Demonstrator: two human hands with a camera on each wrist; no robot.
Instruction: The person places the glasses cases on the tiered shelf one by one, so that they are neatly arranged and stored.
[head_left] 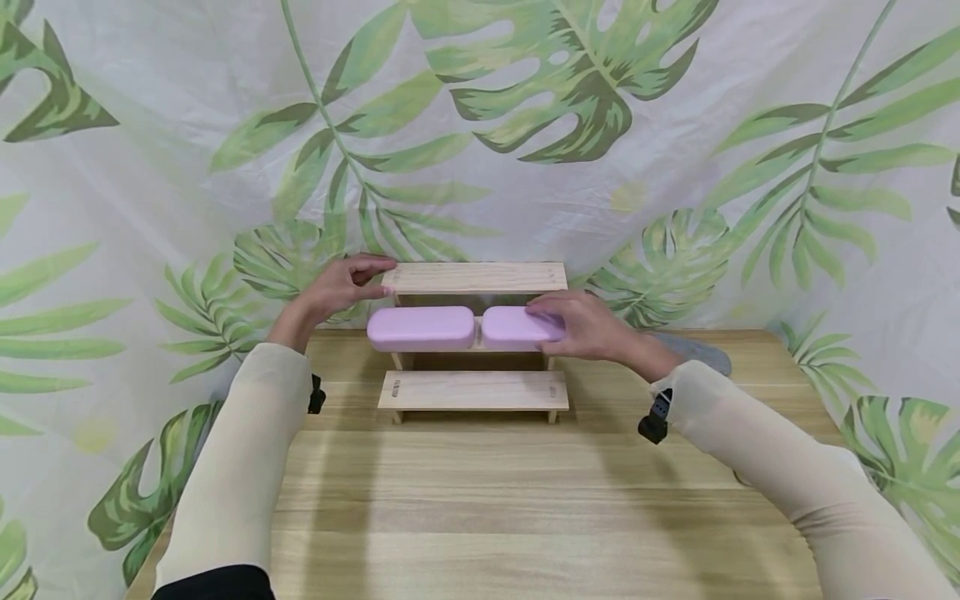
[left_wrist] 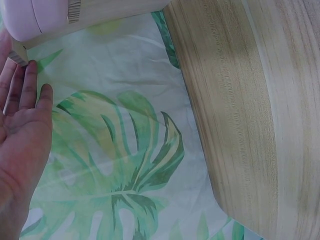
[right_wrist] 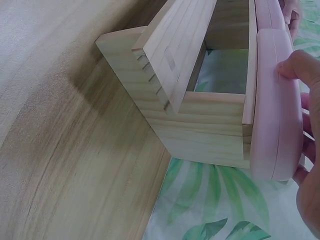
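A pale wooden stepped stand (head_left: 472, 392) has two lilac cases with rounded ends and a lid seam lying end to end on its middle step. My right hand (head_left: 588, 327) grips the right case (head_left: 510, 327), thumb on one face and fingers round the other, as the right wrist view shows. The left case (head_left: 420, 327) lies beside it, a narrow gap between them. At the left end of the top step (head_left: 480, 277), my left hand (head_left: 341, 287) touches the wood with fairly straight fingers. In the left wrist view those fingers (left_wrist: 30, 87) reach the plank's end.
The stand is on a wood-grain table (head_left: 487, 483) near its back edge. A leaf-patterned cloth (head_left: 525, 192) hangs behind and at the sides. A flat grey object (head_left: 697, 354) lies at the back right, partly behind my right forearm.
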